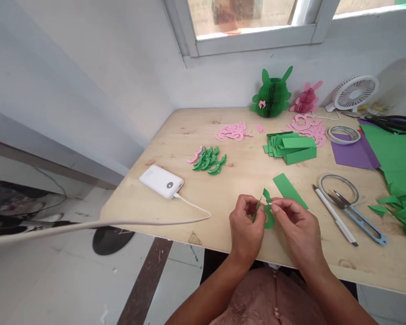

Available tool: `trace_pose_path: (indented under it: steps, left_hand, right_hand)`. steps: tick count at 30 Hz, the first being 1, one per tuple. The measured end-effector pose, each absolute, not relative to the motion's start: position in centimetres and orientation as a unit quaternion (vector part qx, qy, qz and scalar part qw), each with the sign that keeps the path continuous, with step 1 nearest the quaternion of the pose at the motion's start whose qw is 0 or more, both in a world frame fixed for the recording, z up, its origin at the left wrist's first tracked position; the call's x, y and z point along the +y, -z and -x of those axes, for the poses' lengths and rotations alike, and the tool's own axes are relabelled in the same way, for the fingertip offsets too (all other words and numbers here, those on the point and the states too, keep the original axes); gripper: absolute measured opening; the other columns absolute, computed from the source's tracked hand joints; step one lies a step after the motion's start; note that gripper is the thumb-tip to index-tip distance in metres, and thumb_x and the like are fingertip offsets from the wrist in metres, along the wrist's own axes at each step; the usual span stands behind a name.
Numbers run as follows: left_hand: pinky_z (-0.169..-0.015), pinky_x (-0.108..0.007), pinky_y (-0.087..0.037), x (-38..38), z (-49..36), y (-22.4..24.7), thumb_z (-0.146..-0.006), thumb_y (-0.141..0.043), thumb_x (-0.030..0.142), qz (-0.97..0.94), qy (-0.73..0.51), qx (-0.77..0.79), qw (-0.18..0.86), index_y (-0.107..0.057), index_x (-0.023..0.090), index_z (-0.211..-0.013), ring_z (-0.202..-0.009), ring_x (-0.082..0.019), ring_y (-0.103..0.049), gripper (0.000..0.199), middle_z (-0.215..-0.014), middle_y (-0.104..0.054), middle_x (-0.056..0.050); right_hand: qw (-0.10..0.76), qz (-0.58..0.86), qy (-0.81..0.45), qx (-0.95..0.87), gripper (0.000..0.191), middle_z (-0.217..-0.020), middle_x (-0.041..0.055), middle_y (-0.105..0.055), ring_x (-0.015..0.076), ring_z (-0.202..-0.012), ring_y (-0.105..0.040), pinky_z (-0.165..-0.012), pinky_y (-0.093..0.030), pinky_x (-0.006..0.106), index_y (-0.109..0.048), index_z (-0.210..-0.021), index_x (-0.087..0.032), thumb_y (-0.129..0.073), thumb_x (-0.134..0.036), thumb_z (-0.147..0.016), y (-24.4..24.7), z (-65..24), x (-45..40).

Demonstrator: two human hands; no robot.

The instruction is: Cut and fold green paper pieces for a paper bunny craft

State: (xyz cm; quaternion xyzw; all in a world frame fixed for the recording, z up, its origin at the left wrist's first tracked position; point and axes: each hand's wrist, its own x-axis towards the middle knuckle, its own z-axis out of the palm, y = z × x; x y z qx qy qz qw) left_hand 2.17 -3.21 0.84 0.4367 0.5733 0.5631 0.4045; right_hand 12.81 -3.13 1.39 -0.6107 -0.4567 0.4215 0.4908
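Observation:
Near the front edge of the table, my left hand (pixel 246 225) pinches a curved green paper cutout (pixel 269 218) between thumb and fingers. From the other side, my right hand (pixel 297 225) grips the same cutout with thumb and forefinger. A small white bit shows at the right fingertips; I cannot tell what it is. Just beyond my right hand lies a green paper strip (pixel 288 188). Farther up is a stack of folded green paper strips (pixel 299 149). Small curved green cutouts (pixel 208 159) lie in a group to the left, with pink ones beside them.
A white power bank (pixel 160 181) trails a cable off the left edge. Right of my hands lie a pen (pixel 336 217), snips (pixel 362 222), a tape roll (pixel 338 177) and green scraps (pixel 404 214). Behind stand a green paper figure (pixel 274 97), a pink figure (pixel 306 100) and a fan (pixel 356 92).

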Motion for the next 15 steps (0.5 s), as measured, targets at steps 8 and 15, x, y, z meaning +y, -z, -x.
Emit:
trace_pose_path:
  steps: [8, 15]
  left_hand:
    - [-0.061, -0.021, -0.047, -2.95, -1.82, -1.69, -0.064, -0.075, 0.024, -0.258, -0.550, 0.462, 0.647, -0.059, 0.014, -0.090, -0.060, -0.009, -0.055, 0.033, -0.071, -0.062, 0.000]
    - [-0.059, -0.021, -0.048, -2.73, -1.84, -1.72, -0.059, -0.081, 0.028, -0.235, -0.545, 0.454, 0.664, -0.062, 0.013, -0.084, -0.058, -0.009, -0.055, 0.034, -0.070, -0.063, 0.000]
  right_hand:
    - [0.494, 0.594, -0.448, -0.451, 0.025, -0.084, 0.0075, -0.072, 0.0191, -0.073, -0.065, -0.064, -0.054, 0.030, -0.067, -0.083, -0.018, -0.067, -0.041, -0.076, -1.19, -12.75, -2.72]
    - [0.499, 0.593, -0.439, -0.455, 0.021, -0.084, 0.0064, -0.072, 0.0187, -0.075, -0.065, -0.067, -0.053, 0.031, -0.067, -0.080, -0.018, -0.066, -0.039, -0.076, -1.29, -12.95, -2.84]
